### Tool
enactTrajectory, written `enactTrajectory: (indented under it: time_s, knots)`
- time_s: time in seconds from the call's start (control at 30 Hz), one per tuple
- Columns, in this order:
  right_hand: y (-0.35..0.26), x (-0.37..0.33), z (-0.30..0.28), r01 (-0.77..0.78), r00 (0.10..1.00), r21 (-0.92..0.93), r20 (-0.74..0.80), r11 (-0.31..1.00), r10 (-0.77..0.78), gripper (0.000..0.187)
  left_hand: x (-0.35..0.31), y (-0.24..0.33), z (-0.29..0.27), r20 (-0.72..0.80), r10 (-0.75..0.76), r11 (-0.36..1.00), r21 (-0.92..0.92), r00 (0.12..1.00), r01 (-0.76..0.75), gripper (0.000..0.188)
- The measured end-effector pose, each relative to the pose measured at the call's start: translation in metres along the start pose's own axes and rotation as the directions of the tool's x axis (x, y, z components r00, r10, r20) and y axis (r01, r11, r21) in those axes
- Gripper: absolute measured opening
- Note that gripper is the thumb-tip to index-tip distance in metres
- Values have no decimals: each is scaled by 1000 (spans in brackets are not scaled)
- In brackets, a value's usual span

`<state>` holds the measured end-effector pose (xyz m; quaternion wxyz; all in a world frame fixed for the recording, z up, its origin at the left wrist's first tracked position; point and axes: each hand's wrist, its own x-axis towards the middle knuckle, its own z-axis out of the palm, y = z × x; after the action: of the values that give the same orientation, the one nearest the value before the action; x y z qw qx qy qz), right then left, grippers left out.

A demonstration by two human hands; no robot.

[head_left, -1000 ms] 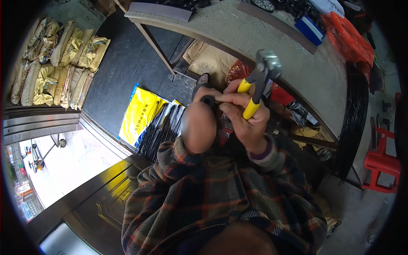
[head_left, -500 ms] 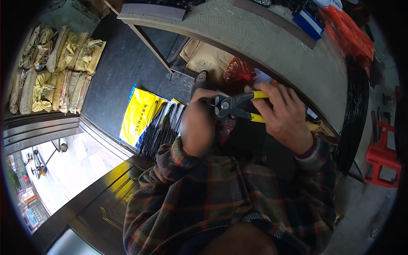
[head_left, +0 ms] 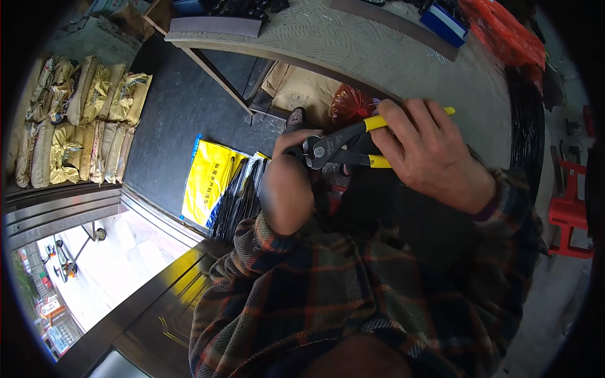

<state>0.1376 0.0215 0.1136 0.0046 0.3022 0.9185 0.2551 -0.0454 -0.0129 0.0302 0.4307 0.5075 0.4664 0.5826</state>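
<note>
My right hand (head_left: 435,148) grips a pair of end-cutting pliers (head_left: 345,137) with black arms and yellow handle sleeves, its handles spread apart. The pliers' head points left and meets my left hand (head_left: 288,189). That hand is closed, partly blurred, with a small black piece (head_left: 293,152) between its thumb and fingers beside the jaws. What the piece is, I cannot make out. Below and left of my left hand lies a bundle of thin black strips (head_left: 236,201) on a yellow plastic bag (head_left: 211,170).
A worktable (head_left: 353,53) with a raised edge spans the far side, holding a blue-and-white box (head_left: 444,25) and a red plastic bag (head_left: 504,31). Stacked sacks (head_left: 79,123) stand at the left. Long black strands (head_left: 524,132) hang at the right, near a red stool (head_left: 569,211).
The pliers' handles have spread wider, and my right hand has shifted right and slightly up. The pliers' head has moved a little left, close to my left hand's fingers.
</note>
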Motion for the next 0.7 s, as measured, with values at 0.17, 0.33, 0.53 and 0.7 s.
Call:
enactTrajectory:
  time_s: [0.17, 0.33, 0.53, 0.7]
  knots:
    - [-2, -9, 15, -2, 988, 391, 143, 920, -59, 16, 0, -5, 5, -5, 72, 996, 62, 997, -71, 68]
    - [-1, -14, 24, -60, 995, 617, 97, 785, 0, 24, 4, -10, 0, 69, -33, 999, -26, 997, 35, 72]
    - [30, -9, 5, -640, 755, 710, 509, -294, -415, 18, 9, -13, -15, 351, -146, 977, -96, 925, 191, 78]
    - [38, -3, -5, -618, 728, 782, 530, -81, -435, 16, 7, -8, -11, 359, -143, 978, -90, 922, 187, 74]
